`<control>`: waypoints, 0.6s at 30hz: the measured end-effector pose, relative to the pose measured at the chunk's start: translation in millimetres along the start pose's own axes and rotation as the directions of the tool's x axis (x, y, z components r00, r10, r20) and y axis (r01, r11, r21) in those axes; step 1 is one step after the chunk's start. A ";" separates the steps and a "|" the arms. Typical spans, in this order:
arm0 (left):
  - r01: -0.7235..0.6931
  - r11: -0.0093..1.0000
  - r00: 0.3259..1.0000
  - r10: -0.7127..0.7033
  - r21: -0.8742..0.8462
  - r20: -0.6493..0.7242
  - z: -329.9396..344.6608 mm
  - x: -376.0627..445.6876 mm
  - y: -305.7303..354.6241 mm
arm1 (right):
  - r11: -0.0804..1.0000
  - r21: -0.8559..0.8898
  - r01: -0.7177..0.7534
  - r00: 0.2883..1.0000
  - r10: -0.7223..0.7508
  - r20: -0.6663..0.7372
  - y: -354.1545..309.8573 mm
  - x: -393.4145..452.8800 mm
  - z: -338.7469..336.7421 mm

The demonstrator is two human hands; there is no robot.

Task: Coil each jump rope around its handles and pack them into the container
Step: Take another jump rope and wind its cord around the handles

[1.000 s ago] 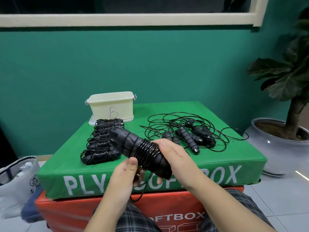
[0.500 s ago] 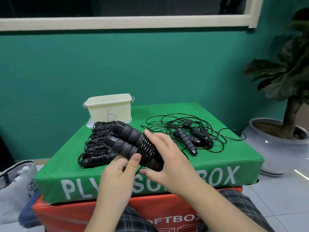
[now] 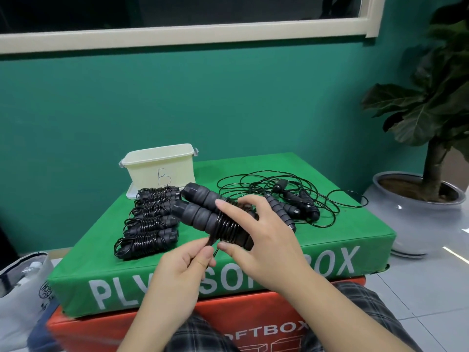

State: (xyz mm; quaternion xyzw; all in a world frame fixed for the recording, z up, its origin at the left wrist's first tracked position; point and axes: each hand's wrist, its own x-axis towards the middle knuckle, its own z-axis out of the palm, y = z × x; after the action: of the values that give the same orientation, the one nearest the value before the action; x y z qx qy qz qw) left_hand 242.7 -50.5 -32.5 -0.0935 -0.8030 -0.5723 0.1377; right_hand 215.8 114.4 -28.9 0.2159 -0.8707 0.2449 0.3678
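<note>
The right grip (image 3: 256, 237) curls round the paired handles (image 3: 203, 212) of a half-coiled jump rope, held above the green surface (image 3: 330, 224); just beside it, the left grip (image 3: 182, 265) pinches the rope's loose end (image 3: 212, 243); beyond both grips stands the cream container (image 3: 162, 166); coiled ropes (image 3: 149, 224) lie left of them, loose ropes (image 3: 291, 199) right.

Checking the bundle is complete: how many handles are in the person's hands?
2. The upper handle and the lower handle lie side by side, held by the right hand; none seems hidden there.
</note>
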 end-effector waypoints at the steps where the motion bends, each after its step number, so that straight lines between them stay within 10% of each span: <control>1: -0.001 1.000 1.000 0.001 0.010 -0.005 -0.2 0.3 -0.2 | 1.000 0.000 -0.009 1.000 0.009 0.007 1.3 -1.1 1.4; 18: -0.045 0.990 0.987 0.063 0.130 -0.145 8.2 -2.2 -4.4 | 0.903 0.311 -0.296 0.937 0.212 0.278 -7.6 0.0 -3.9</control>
State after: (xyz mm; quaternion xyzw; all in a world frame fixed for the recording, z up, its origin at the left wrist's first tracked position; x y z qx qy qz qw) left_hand 242.4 -44.1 -39.7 -0.0634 -0.8223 -0.5217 0.2184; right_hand 222.1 110.7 -24.5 0.1890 -0.8720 0.4134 0.1815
